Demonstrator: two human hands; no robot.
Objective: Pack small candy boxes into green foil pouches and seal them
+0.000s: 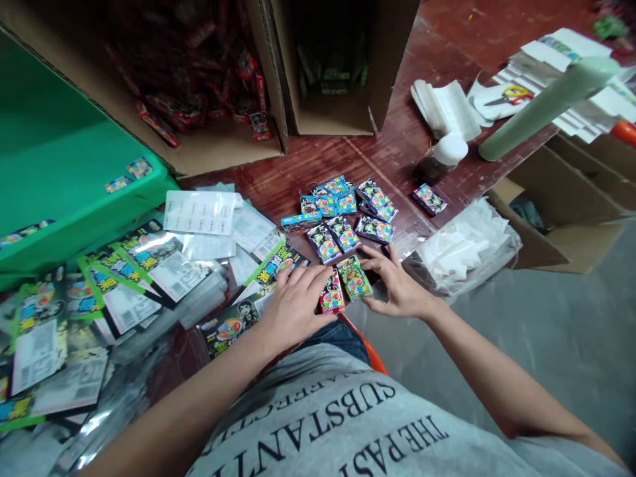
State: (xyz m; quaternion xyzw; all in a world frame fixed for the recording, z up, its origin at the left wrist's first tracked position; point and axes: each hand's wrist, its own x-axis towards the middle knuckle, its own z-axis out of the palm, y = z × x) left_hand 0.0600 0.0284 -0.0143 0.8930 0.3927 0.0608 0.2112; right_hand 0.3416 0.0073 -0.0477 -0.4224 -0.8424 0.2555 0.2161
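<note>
My left hand (301, 301) rests at the left edge of a small red printed box (332, 293), its thumb and fingers around that edge. Side by side with it lies a small green printed box (354, 278), which my right hand (400, 285) grips at its right edge with curved fingers and thumb. Just beyond stand two purple-black boxes (332, 240), with another purple-black box (375, 229) to their right. Several blue boxes (325, 202) are piled behind them. One more dark box (429, 199) lies apart at the right.
Printed plastic pouches (124, 285) and a sticker sheet (199, 212) spread over the left side. Cardboard cartons (233, 156) and a green bin (84, 165) stand behind. To the right are a white-capped jar (450, 151), a bag of white pieces (467, 248), a pale green post (541, 109) and scissors (511, 96).
</note>
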